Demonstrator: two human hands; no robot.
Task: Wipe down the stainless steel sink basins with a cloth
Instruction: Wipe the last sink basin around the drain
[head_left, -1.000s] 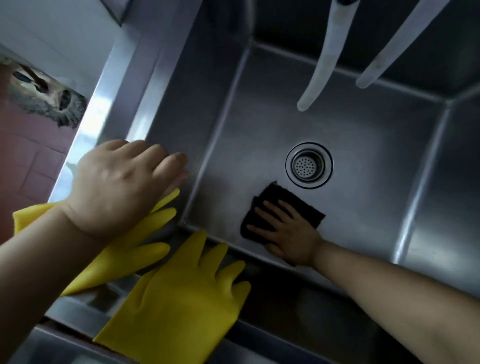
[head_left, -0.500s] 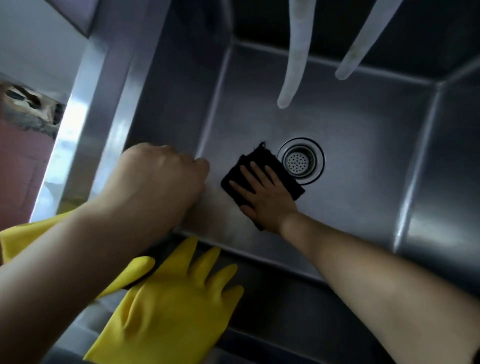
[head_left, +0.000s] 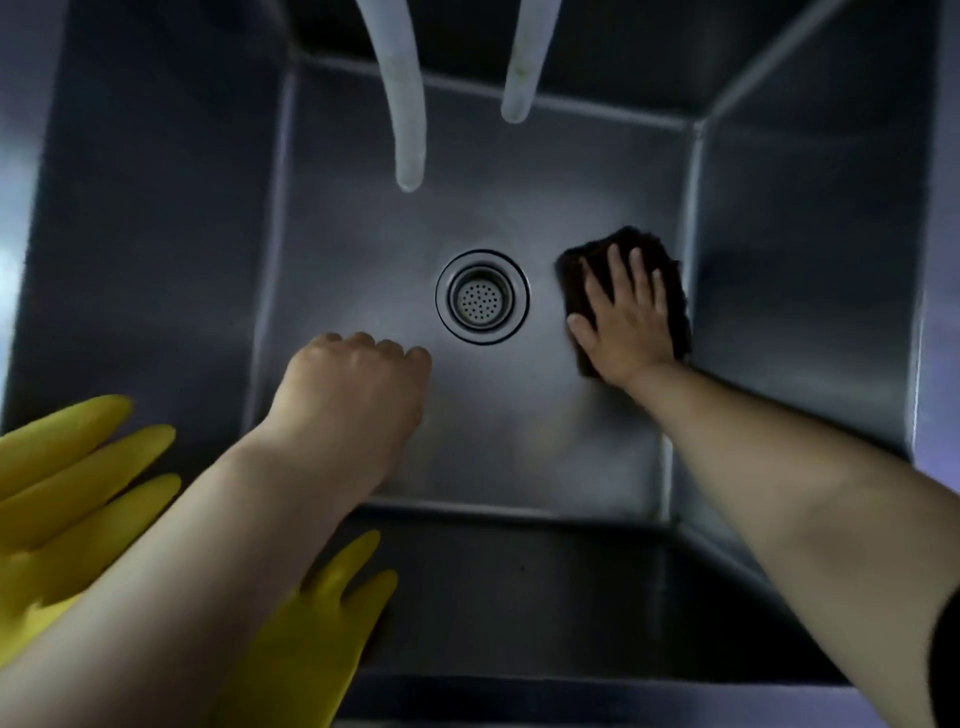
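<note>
Cloth (head_left: 626, 291) lies flat on the basin (head_left: 363, 249) floor, right of the drain (head_left: 482, 296) and close against the right wall. I have my right hand (head_left: 623, 322) pressed on top of it, fingers straight and spread, pointing toward the far wall; the hand pins the cloth and is not curled round it. My left hand (head_left: 358, 384) hangs over the near-left part of the floor with its fingers curled under and nothing in it; I cannot tell whether the knuckles touch the steel.

What the next stroke turns on, as I judge it: the cloth sits hard right, so the open floor lies to its left, past the drain, and toward the far wall. The cloth's long side runs near to far, so a sideways sweep would cover the widest band. The right hand is the one on it; the left is well apart.

Two hoses (head_left: 410, 104) hang from the far side, tops cut off. Yellow gloves (head_left: 78, 478) lie on the near-left rim, partly hidden by my left forearm. Dim light makes it hard to judge what is clean.
</note>
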